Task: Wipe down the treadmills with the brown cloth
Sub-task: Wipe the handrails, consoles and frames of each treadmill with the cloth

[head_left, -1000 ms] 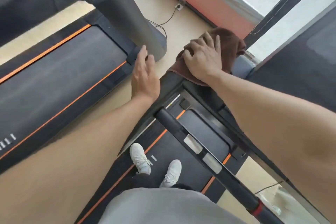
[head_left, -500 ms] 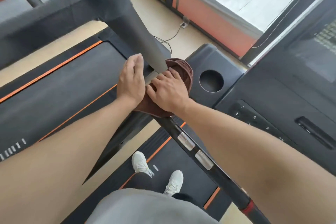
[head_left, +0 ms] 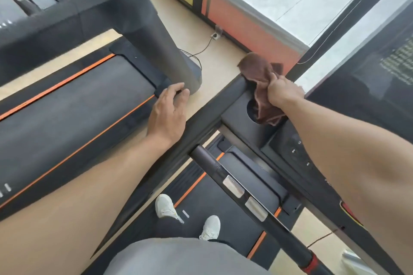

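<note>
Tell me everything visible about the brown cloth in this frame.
The brown cloth looks like soft, fuzzy towel fabric, crumpled and bunched. The right hand grips it around the middle. Its upper part flares out above the fist near the treadmill frame; its lower end hangs down over the round cup holder in the dark console. The left hand is clear of it.

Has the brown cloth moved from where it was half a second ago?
Yes. The brown cloth, gripped by the right hand, has gone from the handrail junction rightward to the cup holder.
</note>
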Tool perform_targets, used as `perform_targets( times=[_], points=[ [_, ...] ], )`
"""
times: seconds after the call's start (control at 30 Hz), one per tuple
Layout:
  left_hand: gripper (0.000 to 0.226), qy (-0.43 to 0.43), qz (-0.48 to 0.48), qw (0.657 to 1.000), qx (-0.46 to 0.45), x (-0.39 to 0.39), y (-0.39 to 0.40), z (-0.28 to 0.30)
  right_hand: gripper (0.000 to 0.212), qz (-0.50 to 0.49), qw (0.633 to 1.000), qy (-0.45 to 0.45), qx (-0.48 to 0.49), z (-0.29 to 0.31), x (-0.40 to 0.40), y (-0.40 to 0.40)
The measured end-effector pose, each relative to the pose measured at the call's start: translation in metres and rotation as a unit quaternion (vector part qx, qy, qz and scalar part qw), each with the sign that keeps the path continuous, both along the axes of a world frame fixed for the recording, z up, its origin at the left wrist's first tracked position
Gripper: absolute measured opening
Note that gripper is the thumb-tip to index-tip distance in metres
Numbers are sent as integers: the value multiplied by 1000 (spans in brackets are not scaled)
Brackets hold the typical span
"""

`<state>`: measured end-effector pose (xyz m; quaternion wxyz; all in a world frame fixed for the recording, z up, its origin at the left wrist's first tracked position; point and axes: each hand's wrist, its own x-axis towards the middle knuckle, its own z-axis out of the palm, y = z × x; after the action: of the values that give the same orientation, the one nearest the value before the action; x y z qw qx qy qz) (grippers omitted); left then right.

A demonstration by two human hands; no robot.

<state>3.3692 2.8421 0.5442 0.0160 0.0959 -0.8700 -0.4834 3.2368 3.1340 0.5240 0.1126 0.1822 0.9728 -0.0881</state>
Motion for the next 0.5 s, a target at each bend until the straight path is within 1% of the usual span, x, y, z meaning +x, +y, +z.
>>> perform_targets(
  times=[0.07, 0.13, 0.2, 0.27, 0.33, 0.4, 0.5],
  points=[
    [41, -7, -4, 1000, 5, -3, -3, -3, 55, -18, 999, 17, 31, -4, 5, -4],
    [40, -9, -4, 999, 30, -4, -7, -8, 58, -47, 996, 44, 55, -10, 20, -21],
    [41, -14, 7, 998, 58, -5, -13, -12, 60, -22, 997, 53, 54, -14, 38, -42],
    [44, -17, 27, 996, 82, -6, -20, -13, 63, 53, 997, 54, 19, -11, 53, -63],
    [42, -23, 56, 994, 91, -7, -31, -13, 61, 152, 987, 54, -21, -7, 62, -83],
    [41, -29, 84, 993, 78, -6, -43, -10, 51, 260, 964, 46, -26, -3, 68, -100],
    [39, -36, 123, 990, 66, 3, -60, -5, 42, 394, 918, 37, -36, 2, 83, -130]
  ],
)
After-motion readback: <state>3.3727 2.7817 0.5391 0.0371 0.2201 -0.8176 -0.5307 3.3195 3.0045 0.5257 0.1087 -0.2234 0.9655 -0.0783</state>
